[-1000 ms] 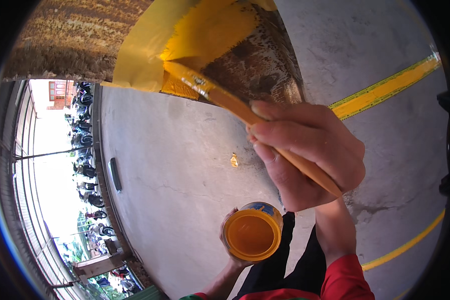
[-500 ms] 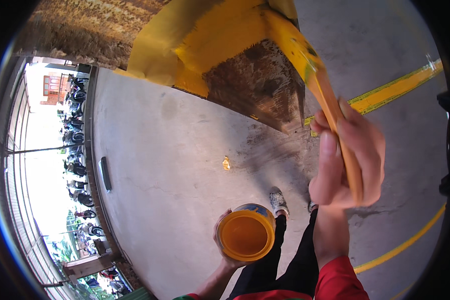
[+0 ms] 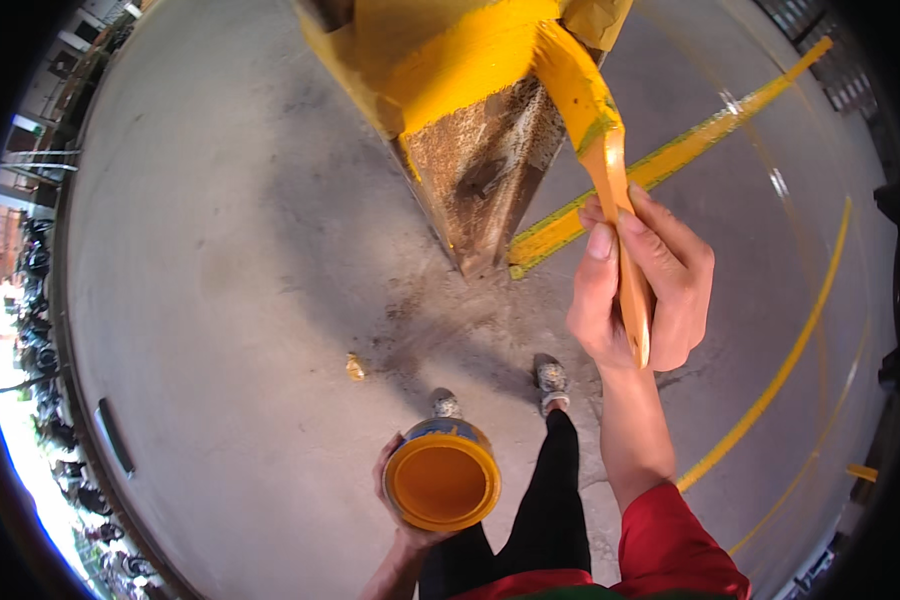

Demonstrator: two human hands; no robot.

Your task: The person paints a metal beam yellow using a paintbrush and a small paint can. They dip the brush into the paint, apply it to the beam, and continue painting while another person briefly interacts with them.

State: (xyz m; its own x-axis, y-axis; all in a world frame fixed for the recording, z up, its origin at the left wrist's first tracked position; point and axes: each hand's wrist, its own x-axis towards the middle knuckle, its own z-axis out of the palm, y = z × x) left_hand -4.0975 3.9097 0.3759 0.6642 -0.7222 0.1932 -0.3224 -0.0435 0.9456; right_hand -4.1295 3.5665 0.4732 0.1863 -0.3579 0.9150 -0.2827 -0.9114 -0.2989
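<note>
Pinched in the fingers of my right hand is the wooden handle of a wide paintbrush. Its bristle end, coated in yellow paint, lies against the upper right edge of a rusty metal column. The column's upper part carries a wet-looking yellow coat, while its lower part is bare, brown and scraped. Brownish masking paper shows beside the painted band at the top. Low in front of me, my left hand is wrapped round an open can of yellow-orange paint, its mouth facing up.
A broad yellow floor stripe runs from the column's foot to the upper right. Another curved yellow line lies at the right. A crumpled yellowish scrap rests on the concrete floor. Parked motorbikes line the far left edge.
My view has turned, and the column now stands more upright and central. My right hand and the brush sit slightly further left, bristles still at the column's edge. The can remains held.
</note>
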